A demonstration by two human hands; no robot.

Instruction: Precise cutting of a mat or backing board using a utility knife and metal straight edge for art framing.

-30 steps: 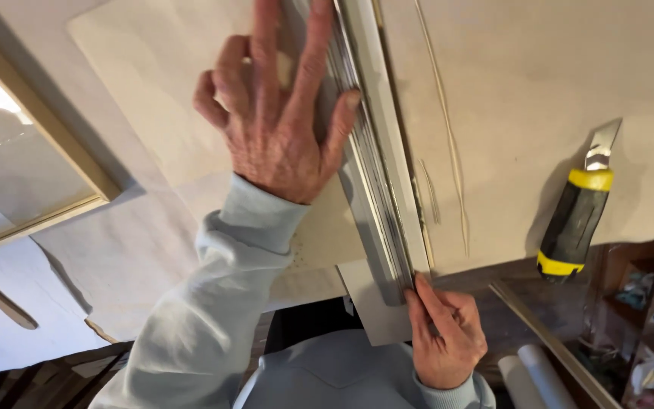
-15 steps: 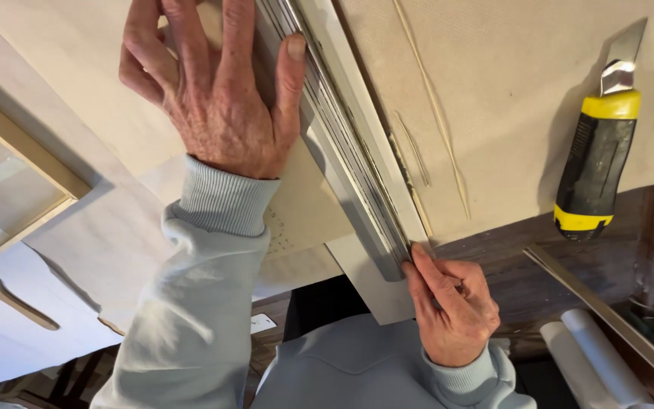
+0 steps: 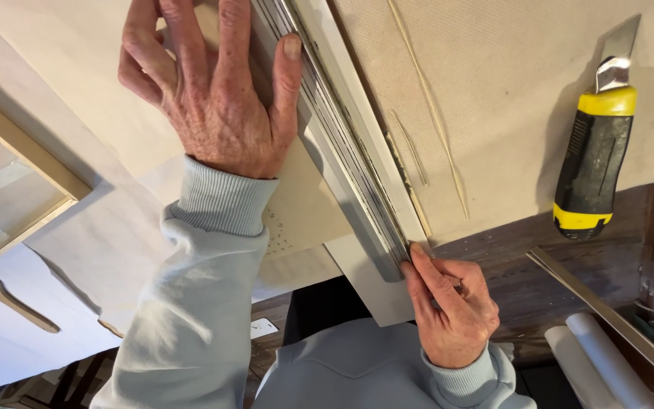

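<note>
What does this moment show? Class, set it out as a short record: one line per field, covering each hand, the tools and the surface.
Left hand: spread flat, pressing the metal ruler and the beige card beneath it
Right hand: fingertips pinching at the ruler's near end
Utility knife: yellow and black, blade out, lying untouched to the right
Thin offcut strips: lying beside the ruler
Surface: pale cutting mat on a dark wooden bench
</note>
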